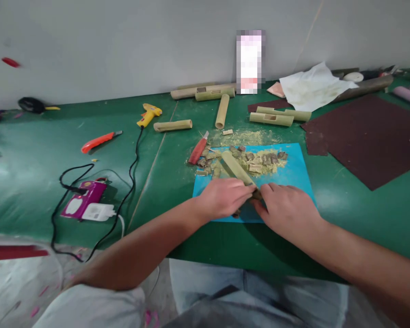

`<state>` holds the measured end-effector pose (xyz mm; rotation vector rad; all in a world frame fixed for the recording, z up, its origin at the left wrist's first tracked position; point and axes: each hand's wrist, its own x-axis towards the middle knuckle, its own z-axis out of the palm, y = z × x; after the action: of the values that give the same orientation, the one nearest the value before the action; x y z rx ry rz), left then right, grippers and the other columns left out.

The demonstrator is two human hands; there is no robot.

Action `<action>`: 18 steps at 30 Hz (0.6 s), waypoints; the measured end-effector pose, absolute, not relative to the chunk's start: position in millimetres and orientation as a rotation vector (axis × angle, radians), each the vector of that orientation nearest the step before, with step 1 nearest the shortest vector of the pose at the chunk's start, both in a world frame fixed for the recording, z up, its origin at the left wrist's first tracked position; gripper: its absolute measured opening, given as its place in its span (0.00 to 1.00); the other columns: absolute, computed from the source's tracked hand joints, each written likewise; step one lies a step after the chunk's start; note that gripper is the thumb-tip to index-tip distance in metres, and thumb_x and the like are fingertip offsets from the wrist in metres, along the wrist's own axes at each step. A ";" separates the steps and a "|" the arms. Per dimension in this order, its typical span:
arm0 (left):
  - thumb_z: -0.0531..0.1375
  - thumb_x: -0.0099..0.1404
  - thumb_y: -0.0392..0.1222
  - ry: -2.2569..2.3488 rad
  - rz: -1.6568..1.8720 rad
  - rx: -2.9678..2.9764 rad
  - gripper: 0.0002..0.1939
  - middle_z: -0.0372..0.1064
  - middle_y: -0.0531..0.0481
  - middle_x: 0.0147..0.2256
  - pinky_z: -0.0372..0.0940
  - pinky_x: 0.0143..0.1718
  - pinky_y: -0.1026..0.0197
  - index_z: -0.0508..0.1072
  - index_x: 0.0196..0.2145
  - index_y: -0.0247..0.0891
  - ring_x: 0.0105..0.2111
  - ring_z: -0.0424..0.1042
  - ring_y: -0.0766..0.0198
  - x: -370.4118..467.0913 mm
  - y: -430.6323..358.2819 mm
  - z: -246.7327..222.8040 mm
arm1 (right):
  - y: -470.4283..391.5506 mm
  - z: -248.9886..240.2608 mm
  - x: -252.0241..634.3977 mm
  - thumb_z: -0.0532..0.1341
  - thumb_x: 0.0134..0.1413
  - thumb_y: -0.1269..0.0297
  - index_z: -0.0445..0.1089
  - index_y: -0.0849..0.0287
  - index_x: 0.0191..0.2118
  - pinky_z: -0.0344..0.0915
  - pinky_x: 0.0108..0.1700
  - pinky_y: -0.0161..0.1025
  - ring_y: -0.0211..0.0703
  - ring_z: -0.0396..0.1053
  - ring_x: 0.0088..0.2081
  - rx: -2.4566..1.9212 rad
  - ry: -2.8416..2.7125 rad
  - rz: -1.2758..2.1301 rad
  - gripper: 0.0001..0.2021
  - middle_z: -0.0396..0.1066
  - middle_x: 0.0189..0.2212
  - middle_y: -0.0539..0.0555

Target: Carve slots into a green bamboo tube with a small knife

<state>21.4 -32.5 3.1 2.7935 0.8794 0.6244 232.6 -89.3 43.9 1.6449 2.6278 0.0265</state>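
A pale green bamboo tube [238, 168] slants over a blue sheet [299, 171], its near end between my hands. My left hand [223, 196] is closed on the tube, fingers pressed together near its lower end. From the right, my right hand [287, 207] grips the same end with thumb and fingers. The exact spot where the fingertips meet is partly hidden. Bamboo chips and shavings [266, 159] lie on the sheet around the tube's far end. A red-handled blade [198, 149] rests at the sheet's upper left corner.
Cut bamboo pieces [271, 119] lie along the back, near a white cloth [314, 86]. Dark brown sheets [369, 141] are at right. On the left are an orange cutter [97, 142], a yellow glue gun [148, 115], a purple power strip [84, 198] and black cable.
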 end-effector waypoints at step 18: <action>0.49 0.80 0.45 0.986 0.629 2.799 0.20 0.78 0.48 0.33 0.68 0.33 0.64 0.79 0.53 0.39 0.34 0.76 0.63 22.9 -25.5 -0.4 | -86.0 48.3 230.4 0.56 0.67 0.60 0.72 0.60 0.36 0.46 0.27 0.41 0.45 0.74 0.29 1.676 2.487 -0.062 0.12 0.77 0.29 0.59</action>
<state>22.9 -25.5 -0.4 2.7993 0.9862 0.6286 230.4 -86.0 48.3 1.6761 2.4867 -0.0617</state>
